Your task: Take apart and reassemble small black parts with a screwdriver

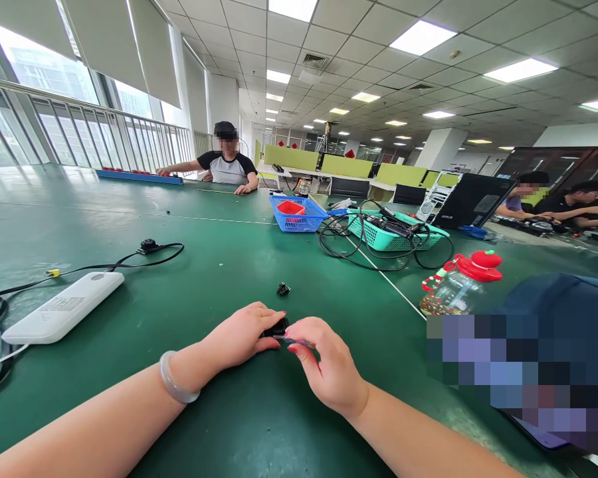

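My left hand (244, 335) rests on the green table (219, 265) with its fingers closed on a small black part (278, 327). My right hand (329, 365) meets it from the right, pinching a thin dark tool (292, 340) whose tip touches that part. Another small black piece (283, 289) lies loose on the table just beyond my hands. A pale bangle sits on my left wrist.
A white power bank (62, 307) with black cables lies at left. A blue basket (298, 214) and a teal basket (393, 232) with tangled cables stand further back. A red-lidded glass jar (458, 285) lies at right. Other people sit at the far end and at right.
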A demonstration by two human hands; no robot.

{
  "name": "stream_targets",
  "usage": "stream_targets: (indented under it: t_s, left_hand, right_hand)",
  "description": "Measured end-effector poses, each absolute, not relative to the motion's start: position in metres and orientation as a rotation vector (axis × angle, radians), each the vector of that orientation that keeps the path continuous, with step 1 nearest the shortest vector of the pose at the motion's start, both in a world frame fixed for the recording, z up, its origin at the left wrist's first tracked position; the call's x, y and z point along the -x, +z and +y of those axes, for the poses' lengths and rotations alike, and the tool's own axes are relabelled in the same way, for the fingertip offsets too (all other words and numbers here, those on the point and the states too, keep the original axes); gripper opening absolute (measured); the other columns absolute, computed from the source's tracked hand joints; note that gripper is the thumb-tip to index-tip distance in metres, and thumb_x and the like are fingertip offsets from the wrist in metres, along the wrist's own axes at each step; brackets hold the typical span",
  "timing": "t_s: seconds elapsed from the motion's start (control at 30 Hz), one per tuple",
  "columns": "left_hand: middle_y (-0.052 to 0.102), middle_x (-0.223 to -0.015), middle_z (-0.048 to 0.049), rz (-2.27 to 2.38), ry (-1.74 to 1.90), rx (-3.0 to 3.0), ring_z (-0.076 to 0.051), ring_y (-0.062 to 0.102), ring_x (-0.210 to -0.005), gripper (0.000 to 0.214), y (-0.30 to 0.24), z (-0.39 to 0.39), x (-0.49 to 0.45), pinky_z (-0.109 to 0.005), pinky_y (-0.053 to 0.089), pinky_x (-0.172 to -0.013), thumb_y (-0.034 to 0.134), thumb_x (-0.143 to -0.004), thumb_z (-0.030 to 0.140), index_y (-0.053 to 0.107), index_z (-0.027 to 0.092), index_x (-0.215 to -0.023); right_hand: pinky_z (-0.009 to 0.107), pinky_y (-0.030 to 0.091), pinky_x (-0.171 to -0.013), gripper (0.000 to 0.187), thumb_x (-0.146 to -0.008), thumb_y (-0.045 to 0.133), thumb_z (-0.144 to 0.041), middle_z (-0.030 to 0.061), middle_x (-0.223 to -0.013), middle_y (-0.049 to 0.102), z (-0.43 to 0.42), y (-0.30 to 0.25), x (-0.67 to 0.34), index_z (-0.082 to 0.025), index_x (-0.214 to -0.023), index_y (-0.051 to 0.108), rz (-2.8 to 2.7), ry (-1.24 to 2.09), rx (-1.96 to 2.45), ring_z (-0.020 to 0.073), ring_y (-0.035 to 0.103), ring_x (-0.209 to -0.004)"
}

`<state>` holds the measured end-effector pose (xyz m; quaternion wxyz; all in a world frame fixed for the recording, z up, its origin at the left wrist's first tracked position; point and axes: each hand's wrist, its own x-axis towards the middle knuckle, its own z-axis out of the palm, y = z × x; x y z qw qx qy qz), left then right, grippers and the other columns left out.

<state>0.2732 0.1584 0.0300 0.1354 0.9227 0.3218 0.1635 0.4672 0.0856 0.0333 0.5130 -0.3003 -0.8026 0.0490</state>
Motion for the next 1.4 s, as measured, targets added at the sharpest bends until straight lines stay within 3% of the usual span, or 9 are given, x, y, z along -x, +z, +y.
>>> stream_targets:
  t_s: [0.37,0.57,0.9,1.07,1.2,1.4]
  left_hand:
    - [0.069,-0.116,-0.0077,1.001,0.475,-2.635,-0.023,0.06,-0.108,0.045,0.033,0.155,-0.273,-0.038,0.048,-0.097,0.059,-0.086,0.038,0.056,0.024,-0.128]
    - [0.069,-0.113,-0.0059,0.974,0.514,-2.621,-0.022,0.061,-0.104,0.038,0.034,0.154,-0.273,-0.037,0.048,-0.095,0.059,-0.086,0.036,0.06,0.026,-0.123]
    - [0.067,-0.118,-0.0051,0.909,0.673,-2.642,-0.02,0.057,-0.11,0.031,0.039,0.15,-0.274,-0.037,0.047,-0.1,0.046,-0.092,0.031,0.059,0.025,-0.119]
    - [0.061,-0.122,-0.0073,1.372,0.861,-2.607,-0.025,0.054,-0.111,0.036,0.038,0.154,-0.273,-0.043,0.045,-0.1,0.04,-0.093,0.027,0.057,0.025,-0.125]
    - [0.057,-0.123,-0.0093,1.694,0.668,-2.601,-0.027,0.057,-0.102,0.041,0.033,0.158,-0.27,-0.049,0.044,-0.095,0.034,-0.093,0.026,0.063,0.03,-0.122]
    - [0.059,-0.123,-0.0094,1.71,0.477,-2.625,-0.025,0.058,-0.1,0.043,0.03,0.154,-0.272,-0.046,0.042,-0.094,0.033,-0.092,0.024,0.068,0.031,-0.115]
  right_hand:
    - [0.046,0.052,-0.093,0.024,-0.093,0.047,-0.01,0.0035,-0.093,0.068,0.089,0.025,-0.474,-0.027,-0.11,0.051,-1.681,0.091,0.731,0.019,0.067,-0.092]
    - [0.033,0.057,-0.078,0.014,-0.094,0.048,-0.017,0.0049,-0.094,0.068,0.092,0.027,-0.472,-0.024,-0.102,0.056,-1.733,0.155,0.935,0.0178,0.067,-0.088]
    - [0.03,0.056,-0.073,0.011,-0.094,0.05,-0.02,0.0039,-0.093,0.069,0.093,0.029,-0.476,-0.024,-0.103,0.056,-1.669,0.231,0.938,0.0153,0.067,-0.08]
    - [0.032,0.058,-0.07,0.013,-0.096,0.047,-0.022,0.0064,-0.103,0.065,0.096,0.022,-0.478,-0.025,-0.108,0.053,-1.482,0.27,0.845,0.015,0.067,-0.079]
    - [0.033,0.059,-0.074,0.011,-0.096,0.05,-0.029,0.0055,-0.101,0.065,0.105,0.021,-0.479,-0.023,-0.102,0.056,-1.39,0.381,0.943,0.0147,0.067,-0.078]
    - [0.036,0.058,-0.078,0.018,-0.095,0.05,-0.037,0.0062,-0.1,0.066,0.115,0.019,-0.484,-0.022,-0.101,0.057,-1.318,0.446,1.078,0.0169,0.068,-0.081]
